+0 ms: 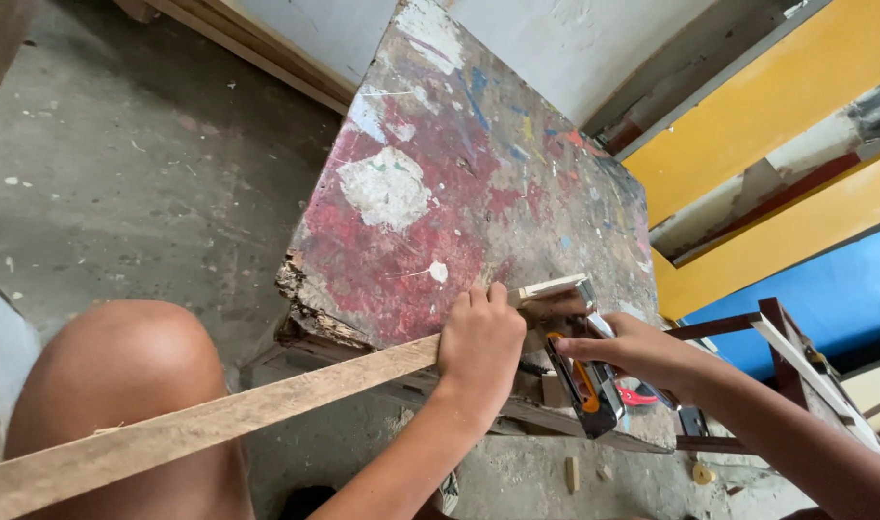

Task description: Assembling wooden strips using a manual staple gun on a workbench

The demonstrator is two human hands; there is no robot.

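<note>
1. On the paint-stained table's [440,193] near edge: long wooden strip [219,414], left hand [480,342] closed around it.
2. Right of that: right hand [633,349] wrapped around a grey-and-orange staple gun [580,376] at the strip's far end.

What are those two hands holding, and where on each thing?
The left hand grips a long wooden strip near its far end; the right hand holds a staple gun by its handle.
</note>
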